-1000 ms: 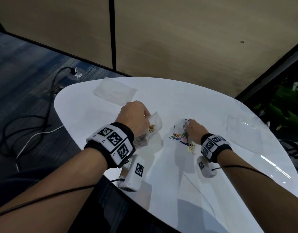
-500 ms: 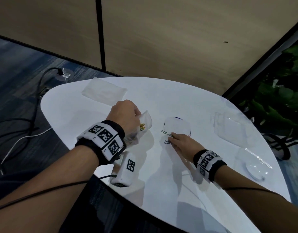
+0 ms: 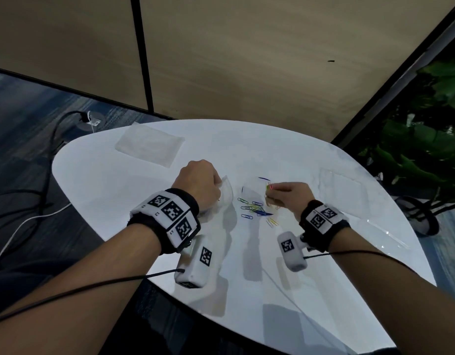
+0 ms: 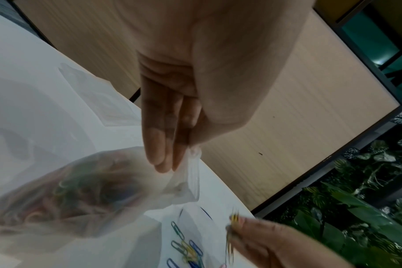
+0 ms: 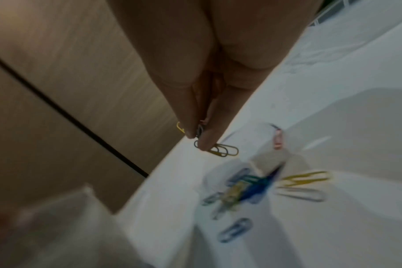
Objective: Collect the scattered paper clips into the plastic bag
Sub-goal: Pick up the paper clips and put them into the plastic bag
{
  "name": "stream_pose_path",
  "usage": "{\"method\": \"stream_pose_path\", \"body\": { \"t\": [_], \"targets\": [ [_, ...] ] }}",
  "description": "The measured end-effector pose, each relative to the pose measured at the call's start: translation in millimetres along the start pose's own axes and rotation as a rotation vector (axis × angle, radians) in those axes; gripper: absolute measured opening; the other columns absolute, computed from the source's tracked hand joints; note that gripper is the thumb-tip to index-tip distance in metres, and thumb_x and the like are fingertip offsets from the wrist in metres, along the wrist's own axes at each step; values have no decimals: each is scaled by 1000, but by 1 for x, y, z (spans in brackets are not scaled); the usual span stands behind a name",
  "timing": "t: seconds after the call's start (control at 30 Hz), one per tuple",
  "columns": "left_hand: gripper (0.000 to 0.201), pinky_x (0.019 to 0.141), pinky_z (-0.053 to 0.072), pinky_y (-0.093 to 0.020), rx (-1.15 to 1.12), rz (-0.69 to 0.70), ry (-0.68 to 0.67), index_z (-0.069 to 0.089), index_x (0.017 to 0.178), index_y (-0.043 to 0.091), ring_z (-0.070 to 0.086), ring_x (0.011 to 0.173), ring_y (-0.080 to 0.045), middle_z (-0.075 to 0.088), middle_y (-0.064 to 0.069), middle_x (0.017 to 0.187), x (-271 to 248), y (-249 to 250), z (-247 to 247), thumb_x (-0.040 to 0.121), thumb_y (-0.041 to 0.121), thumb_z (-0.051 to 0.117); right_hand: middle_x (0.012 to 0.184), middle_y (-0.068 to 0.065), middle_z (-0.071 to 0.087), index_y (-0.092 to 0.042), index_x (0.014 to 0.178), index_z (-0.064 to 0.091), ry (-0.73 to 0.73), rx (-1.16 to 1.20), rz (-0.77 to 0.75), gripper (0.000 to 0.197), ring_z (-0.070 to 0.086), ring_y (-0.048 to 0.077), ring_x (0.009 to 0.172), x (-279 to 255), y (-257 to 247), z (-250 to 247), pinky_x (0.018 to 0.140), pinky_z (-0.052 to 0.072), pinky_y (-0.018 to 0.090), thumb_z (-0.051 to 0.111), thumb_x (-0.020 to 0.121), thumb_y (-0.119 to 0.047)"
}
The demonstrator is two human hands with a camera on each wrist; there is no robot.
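Observation:
My left hand (image 3: pixel 199 181) holds a clear plastic bag (image 3: pixel 225 194) by its rim above the white table (image 3: pixel 144 201); the left wrist view shows the bag (image 4: pixel 85 195) with several coloured clips inside and my fingers (image 4: pixel 165 145) pinching its mouth. My right hand (image 3: pixel 285 194) is raised a little over the table and pinches a small bunch of paper clips (image 3: pixel 268 187), seen close in the right wrist view as yellow and dark clips (image 5: pixel 218 149) at the fingertips. Several loose coloured paper clips (image 3: pixel 256 210) lie scattered on the table between both hands.
A flat clear bag (image 3: pixel 149 146) lies at the table's far left, another clear bag (image 3: pixel 341 185) at the right. The table edge curves close on the left. Cables (image 3: pixel 29 219) run over the floor. Green plants (image 3: pixel 421 144) stand at the right.
My right hand has lifted off the table with a pinch of clips and moved right, uncovering the scattered clips. My left hand keeps holding the bag.

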State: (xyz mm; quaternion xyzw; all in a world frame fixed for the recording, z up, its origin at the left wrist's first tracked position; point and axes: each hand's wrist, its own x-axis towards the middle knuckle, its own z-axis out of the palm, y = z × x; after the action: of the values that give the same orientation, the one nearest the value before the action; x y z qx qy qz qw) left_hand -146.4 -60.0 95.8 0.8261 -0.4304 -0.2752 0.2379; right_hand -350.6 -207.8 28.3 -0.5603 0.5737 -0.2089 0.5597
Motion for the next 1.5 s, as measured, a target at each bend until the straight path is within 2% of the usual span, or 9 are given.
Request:
{"method": "stream_pose_path", "body": {
  "t": [0.1,0.3,0.4,0.53,0.67,0.8,0.93,1.13,1.5],
  "targets": [
    [21,69,47,-25,7,20,-26,78,94,16,68,90,-23,74,-1,98,-2,11,11,90,7,59,93,20,69,13,103,67,-159,351,13,21,71,19,74,-23,-30,11,71,60,21,70,83,4],
    [22,75,46,-23,-22,63,0,80,97,19,68,97,-23,75,-1,105,-7,34,22,91,11,61,88,17,69,7,96,66,-301,413,39,9,70,22,79,-58,-39,34,79,60,25,65,87,5],
    [21,73,49,-26,-30,70,-6,80,92,18,68,89,-23,75,-3,96,-8,41,23,91,10,60,95,22,72,3,95,71,-228,141,-56,13,69,24,81,-59,-30,37,84,59,32,68,83,5],
    [19,73,52,-27,-31,68,-17,78,94,19,68,87,-22,69,0,87,-9,47,26,91,10,62,74,-6,69,-14,92,77,-144,-566,-371,21,63,8,68,-62,-34,37,62,49,16,59,87,-5],
    [20,86,58,-33,-52,62,-18,78,98,19,71,92,-24,74,-3,91,-6,45,25,92,10,60,91,0,75,-14,92,79,-214,-700,-484,29,65,12,77,-66,-46,32,67,48,10,54,86,-1],
    [21,86,61,-37,-83,42,-4,77,93,21,73,89,-27,76,-8,98,-4,34,16,91,10,60,89,5,77,-13,90,79,-142,-431,-394,35,73,16,82,-48,-44,6,83,60,32,49,85,4],
    [21,80,64,-40,-129,13,12,74,85,23,74,85,-28,75,-10,96,-6,14,-1,90,10,59,134,9,61,-12,128,63,-10,-903,-174,34,57,24,122,-15,-9,-23,108,41,30,48,98,-18],
    [17,79,64,-41,-143,-19,38,74,88,21,74,83,-27,76,-11,93,-14,-21,-27,91,10,61,142,19,42,-3,135,42,-109,-1054,62,46,49,35,124,10,46,0,101,41,39,35,100,-32],
    [19,83,62,-40,-84,-15,50,75,93,21,74,86,-28,75,-8,95,-24,-51,-53,93,10,59,164,9,-1,-13,156,7,-382,-1509,-512,56,10,28,150,-21,45,78,119,22,44,26,104,-23]
  ]
}}
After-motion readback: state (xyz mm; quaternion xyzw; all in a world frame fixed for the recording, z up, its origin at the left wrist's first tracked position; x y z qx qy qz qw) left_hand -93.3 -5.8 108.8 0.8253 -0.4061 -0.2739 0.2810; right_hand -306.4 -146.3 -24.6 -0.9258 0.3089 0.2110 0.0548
